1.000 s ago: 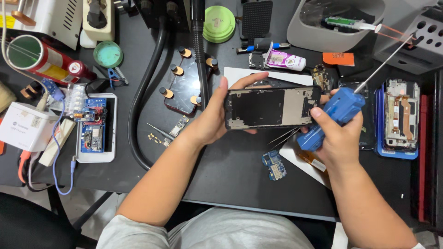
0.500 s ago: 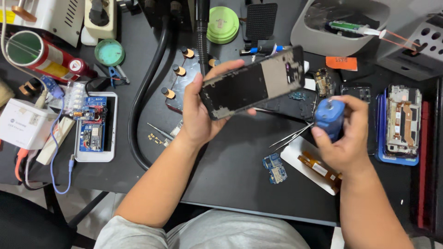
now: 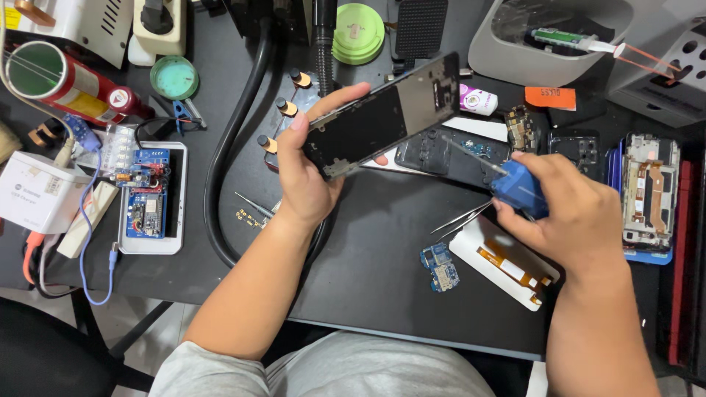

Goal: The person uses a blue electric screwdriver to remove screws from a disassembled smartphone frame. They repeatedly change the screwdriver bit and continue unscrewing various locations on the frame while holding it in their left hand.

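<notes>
at the far left of the frame a small blue circuit board (image 3: 149,202) lies on a white tray, wired to a white box (image 3: 33,192), parked out of the way of the hands. a thick black hose (image 3: 234,140) curves down the mat just right of it. near the middle, the left hand (image 3: 305,173) lifts a dark phone frame (image 3: 382,116) off the black work mat (image 3: 368,272), thumb on the near edge and fingers curled over the far edge, tilting it up toward the upper right, apparently so its face catches the light. below it another opened phone body (image 3: 448,156) lies flat on the mat. further right, the right hand (image 3: 573,217) is closed round a blue-handled screwdriver (image 3: 518,190), its thin tip aimed up-left at that flat body. tweezers (image 3: 463,218) and a loose small blue board (image 3: 440,266) sit within reach just below, beside a white panel with an orange flex cable (image 3: 507,266). at the right edge a stripped phone chassis (image 3: 651,192) rests on a blue tray.
</notes>
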A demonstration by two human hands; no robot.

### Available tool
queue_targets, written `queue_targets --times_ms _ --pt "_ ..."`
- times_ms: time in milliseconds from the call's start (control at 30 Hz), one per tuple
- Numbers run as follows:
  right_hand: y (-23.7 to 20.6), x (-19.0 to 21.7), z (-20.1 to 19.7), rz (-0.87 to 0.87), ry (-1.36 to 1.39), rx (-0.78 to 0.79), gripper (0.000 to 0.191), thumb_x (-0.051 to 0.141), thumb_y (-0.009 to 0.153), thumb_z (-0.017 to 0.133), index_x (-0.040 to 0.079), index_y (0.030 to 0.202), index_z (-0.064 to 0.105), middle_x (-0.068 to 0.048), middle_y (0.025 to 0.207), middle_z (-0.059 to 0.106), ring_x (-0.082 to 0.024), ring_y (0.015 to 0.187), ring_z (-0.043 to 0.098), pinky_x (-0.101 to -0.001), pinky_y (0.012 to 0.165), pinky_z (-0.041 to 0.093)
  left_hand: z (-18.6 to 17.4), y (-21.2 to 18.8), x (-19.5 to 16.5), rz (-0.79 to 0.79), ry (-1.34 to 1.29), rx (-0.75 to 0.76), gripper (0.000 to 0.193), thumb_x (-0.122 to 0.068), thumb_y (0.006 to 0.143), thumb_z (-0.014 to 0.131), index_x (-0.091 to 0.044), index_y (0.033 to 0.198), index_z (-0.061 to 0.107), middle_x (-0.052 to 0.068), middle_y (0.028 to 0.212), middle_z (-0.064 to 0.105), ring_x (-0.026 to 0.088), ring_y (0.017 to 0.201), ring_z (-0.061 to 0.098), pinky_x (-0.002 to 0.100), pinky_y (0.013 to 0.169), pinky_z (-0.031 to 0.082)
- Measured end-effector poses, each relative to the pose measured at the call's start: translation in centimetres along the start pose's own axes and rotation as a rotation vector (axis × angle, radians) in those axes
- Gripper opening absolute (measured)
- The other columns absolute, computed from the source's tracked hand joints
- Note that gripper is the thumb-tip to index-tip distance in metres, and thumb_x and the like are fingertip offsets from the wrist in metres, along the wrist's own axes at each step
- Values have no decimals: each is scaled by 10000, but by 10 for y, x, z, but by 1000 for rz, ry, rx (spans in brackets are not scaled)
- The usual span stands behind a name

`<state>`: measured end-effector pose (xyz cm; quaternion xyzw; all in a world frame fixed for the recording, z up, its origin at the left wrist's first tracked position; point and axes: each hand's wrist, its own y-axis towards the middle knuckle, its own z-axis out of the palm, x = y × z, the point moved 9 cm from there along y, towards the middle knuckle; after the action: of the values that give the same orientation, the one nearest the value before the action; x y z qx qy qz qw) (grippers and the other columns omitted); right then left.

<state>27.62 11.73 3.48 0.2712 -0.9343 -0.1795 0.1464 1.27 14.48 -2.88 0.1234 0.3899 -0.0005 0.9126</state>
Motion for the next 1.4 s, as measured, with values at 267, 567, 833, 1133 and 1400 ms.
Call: queue_targets --times_ms 267,567,833,1133,1400 --pt "-5 -10 5 39 -18 -15 516 247 823 860 108 1287 681 -63 1019 694 -262 823 710 -362 677 544 -6 0 -1 -2 -10 -54 716 -473 1082 307 78 1481 531 214 1246 690 297 1069 704 438 864 620" --pt "-2 -4 7 25 25 -13 527 240 804 855 99 1276 669 -75 1089 708 -277 876 716 -367 727 563 -4 0 1 -13 -18 -69 723 -476 1078 297 82 1477 528 215 1268 692 311 1115 708 454 887 631" --pt "2 6 7 20 55 17 516 239 792 842 89 1254 668 -84 1073 707 -287 865 718 -369 734 573 -3 -1 3 -26 -23 -64 724 -483 1078 290 71 1475 533 217 1263 693 311 1111 708 458 887 631" --pt "4 16 13 -11 94 47 505 250 791 832 73 1232 659 -82 1041 713 -285 822 717 -367 691 568 -2 -1 5 -21 -31 -63 727 -494 1079 290 62 1477 536 217 1278 687 306 1072 704 475 888 632" --pt "3 11 10 4 83 21 528 262 803 829 82 1269 659 -82 1042 699 -287 858 724 -370 730 578 -3 -1 3 -1 -40 -48 720 -492 1089 292 60 1479 539 221 1228 688 310 1065 704 455 843 623"
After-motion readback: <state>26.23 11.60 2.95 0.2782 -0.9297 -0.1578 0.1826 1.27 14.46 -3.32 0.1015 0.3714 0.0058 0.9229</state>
